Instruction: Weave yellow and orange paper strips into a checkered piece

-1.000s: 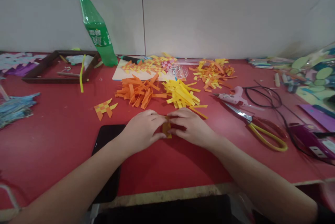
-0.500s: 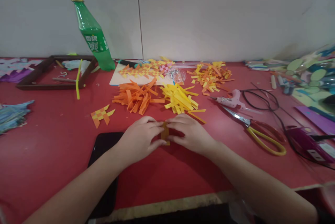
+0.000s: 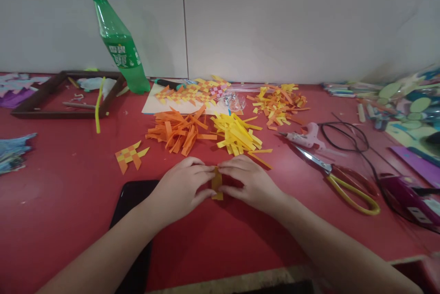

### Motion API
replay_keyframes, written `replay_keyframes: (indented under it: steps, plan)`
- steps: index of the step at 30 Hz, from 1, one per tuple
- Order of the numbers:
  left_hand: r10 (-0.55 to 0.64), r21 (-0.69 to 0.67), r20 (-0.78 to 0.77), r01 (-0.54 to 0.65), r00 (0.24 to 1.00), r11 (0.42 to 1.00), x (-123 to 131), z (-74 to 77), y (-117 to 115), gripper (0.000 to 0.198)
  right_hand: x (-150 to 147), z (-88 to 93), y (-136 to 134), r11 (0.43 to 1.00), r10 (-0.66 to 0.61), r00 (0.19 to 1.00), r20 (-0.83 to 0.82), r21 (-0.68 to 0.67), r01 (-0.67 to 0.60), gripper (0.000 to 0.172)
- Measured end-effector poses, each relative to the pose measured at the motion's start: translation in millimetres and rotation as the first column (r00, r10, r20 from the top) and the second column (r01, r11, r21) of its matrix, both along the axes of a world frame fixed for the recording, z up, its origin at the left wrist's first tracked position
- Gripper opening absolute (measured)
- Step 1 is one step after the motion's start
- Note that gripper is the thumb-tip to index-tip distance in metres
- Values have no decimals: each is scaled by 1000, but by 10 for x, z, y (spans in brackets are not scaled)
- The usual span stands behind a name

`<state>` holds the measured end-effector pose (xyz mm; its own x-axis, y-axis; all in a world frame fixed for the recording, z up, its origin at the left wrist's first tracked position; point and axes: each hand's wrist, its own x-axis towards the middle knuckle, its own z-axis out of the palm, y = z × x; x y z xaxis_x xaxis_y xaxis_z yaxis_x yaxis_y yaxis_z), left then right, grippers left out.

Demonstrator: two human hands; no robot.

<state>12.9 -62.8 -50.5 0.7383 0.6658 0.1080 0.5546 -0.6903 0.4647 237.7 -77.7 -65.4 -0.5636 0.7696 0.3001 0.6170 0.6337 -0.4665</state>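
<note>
Tabletop (image 3: 68,225): red, flat; gives full backing under the work.
Left hand (image 3: 182,186): grip narrow, thumb and fingertips at the left edge of a small paper piece (image 3: 217,185); holding it.
Right hand (image 3: 250,182): grip narrow, fingertips meeting the right edge of the same piece, opposite the left.
Orange strips (image 3: 177,131): loose heap beyond the left hand; likely light and springy, easily scattered by a sleeve or knuckle.
Yellow strips (image 3: 237,134): second heap beyond the right hand, a few strays just past the knuckles; presumably the same stock.
Paper fish (image 3: 129,155): orange-and-yellow check, flat, left of the left hand; woven, so judged stiffer than a single strip. Best lifted by the body; tails look easy to bend.
Paper piece: between the two hands, near the middle of the tabletop, yellow-orange, narrow, its near end clear of the fingers. Whether layered, cannot tell. Expected very light, dry, low slip; creases readily, tears if pulled hard. Take hold by the long edges, light pinch, pressing down rather than squeezing inward, which could buckle it.
</note>
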Motion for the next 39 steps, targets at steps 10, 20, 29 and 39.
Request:
replay_keyframes:
  steps: [10, 20, 29, 39]
  plan:
    - [-4, 23, -42, 4, 999, 1000, 19, 29, -5, 35, 9, -41, 31, 998, -20, 1000, -18, -54, 19, 30]
    - [-21, 30, -29, 22, 999, 999, 18, 23, -25, 38, 6, -18, 25, 996, -21, 1000, 5, -85, 22, 28]
    - [-11, 99, -61, 17, 998, 995, 52, 49, -66, 38, 12, 0, 24, 995, -17, 1000, -8, -103, 16, 32]
    - [-12, 135, -90, 24, 996, 991, 87, 18, -89, 36, 6, -17, 25, 995, -15, 1000, -15, -103, 13, 33]
